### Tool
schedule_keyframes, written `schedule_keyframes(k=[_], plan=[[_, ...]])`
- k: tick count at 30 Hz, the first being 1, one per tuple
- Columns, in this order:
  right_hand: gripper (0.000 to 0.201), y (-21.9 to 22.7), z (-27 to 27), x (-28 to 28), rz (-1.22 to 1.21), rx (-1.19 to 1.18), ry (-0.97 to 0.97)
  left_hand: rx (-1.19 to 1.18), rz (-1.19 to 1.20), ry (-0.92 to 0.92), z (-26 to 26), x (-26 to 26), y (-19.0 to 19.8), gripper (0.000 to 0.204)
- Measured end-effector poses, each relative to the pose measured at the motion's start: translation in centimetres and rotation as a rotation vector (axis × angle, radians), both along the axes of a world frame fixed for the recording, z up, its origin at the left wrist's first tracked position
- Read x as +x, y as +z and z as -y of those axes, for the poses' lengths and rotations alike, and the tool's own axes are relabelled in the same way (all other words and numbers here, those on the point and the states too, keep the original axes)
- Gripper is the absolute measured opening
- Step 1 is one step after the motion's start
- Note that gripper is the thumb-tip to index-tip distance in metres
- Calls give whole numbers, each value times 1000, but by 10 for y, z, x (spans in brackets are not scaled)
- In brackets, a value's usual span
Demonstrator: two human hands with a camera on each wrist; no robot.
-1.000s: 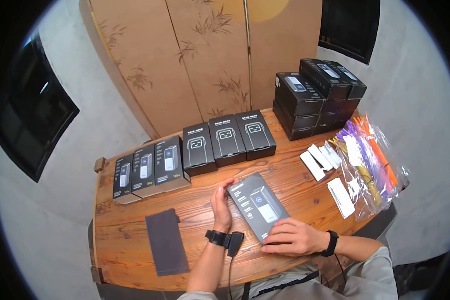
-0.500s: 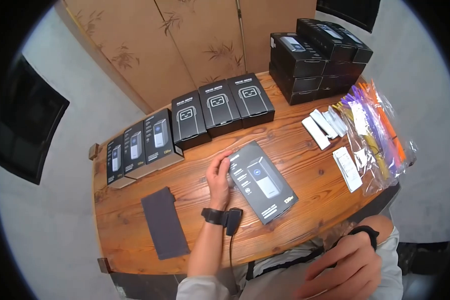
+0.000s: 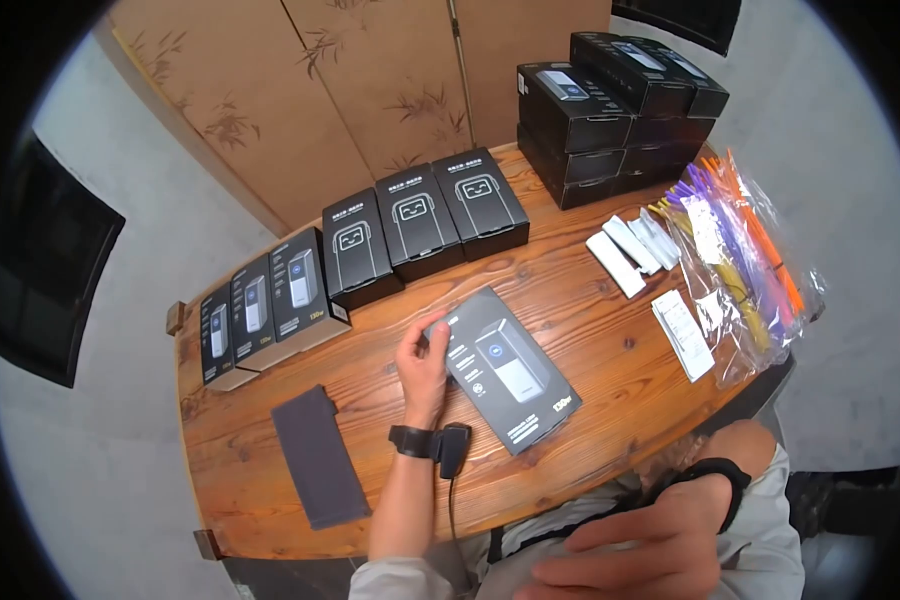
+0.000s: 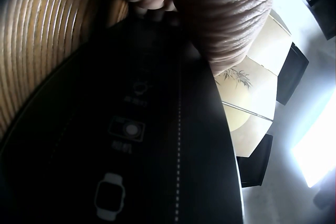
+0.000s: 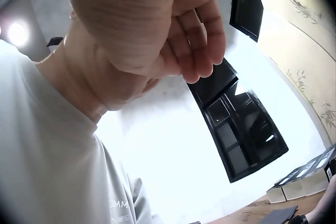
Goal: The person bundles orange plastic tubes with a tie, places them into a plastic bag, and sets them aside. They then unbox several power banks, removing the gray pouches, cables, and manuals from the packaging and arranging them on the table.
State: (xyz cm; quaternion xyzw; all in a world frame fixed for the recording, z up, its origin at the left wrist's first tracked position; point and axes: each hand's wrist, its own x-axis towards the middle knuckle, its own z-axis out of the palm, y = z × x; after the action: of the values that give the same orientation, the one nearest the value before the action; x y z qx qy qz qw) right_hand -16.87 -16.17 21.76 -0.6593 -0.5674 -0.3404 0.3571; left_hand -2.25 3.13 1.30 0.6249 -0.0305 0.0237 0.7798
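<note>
Left hand (image 3: 425, 372) lies along the left edge of a flat black box (image 3: 512, 370), near its far corner, with thumb and fingers touching it; whether the fingers pinch the box cannot be told. From that wrist, the box's side, with pale watch and camera icons, lies close below the palm. Right of the left hand, the box rests on the wooden table (image 3: 610, 375), its printed face up, showing a two-tone device.

Right hand (image 3: 645, 555) hangs over the person's lap, well apart from the box, blurred from above; its own wrist view shows the fingers loosely bent and holding nothing.

Left of the left hand and slightly nearer the body lies a dark cloth pouch (image 3: 320, 457). Ahead and to the left of that hand, three device-printed boxes (image 3: 295, 285) stand side by side; just right of them, straight ahead of the hand, are three smiling-face boxes (image 3: 410, 218). Farther ahead and to the right rises a stack of black boxes (image 3: 580, 135). Ahead of the right hand lie white packets (image 3: 620, 265) and a folded paper (image 3: 685, 340), with a clear bag of coloured sticks (image 3: 740, 270) just beyond their right side.
</note>
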Motion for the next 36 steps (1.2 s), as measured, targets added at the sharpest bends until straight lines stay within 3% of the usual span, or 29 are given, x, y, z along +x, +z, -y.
schedule_keyframes(k=[4, 7, 10, 13, 23, 36], plan=[[25, -19, 25, 18, -221, -307, -116, 10, 8, 19, -1, 0, 0, 21], [60, -37, 44, 69, -656, -352, -297, 7, 16, 34, 0, -2, 2, 21], [84, -75, 64, 89, -879, -379, -207, 11, 7, 38, 0, -2, 3, 20], [102, -104, 77, 85, -986, -577, -156, 27, 15, 68, -1, -1, 2, 20], [94, -140, 59, 99, -1291, -222, -92, 3, 36, 222, -6, 4, -4, 29], [89, -171, 52, 115, -1197, -102, -28, -26, 98, 206, -4, 7, -5, 41]])
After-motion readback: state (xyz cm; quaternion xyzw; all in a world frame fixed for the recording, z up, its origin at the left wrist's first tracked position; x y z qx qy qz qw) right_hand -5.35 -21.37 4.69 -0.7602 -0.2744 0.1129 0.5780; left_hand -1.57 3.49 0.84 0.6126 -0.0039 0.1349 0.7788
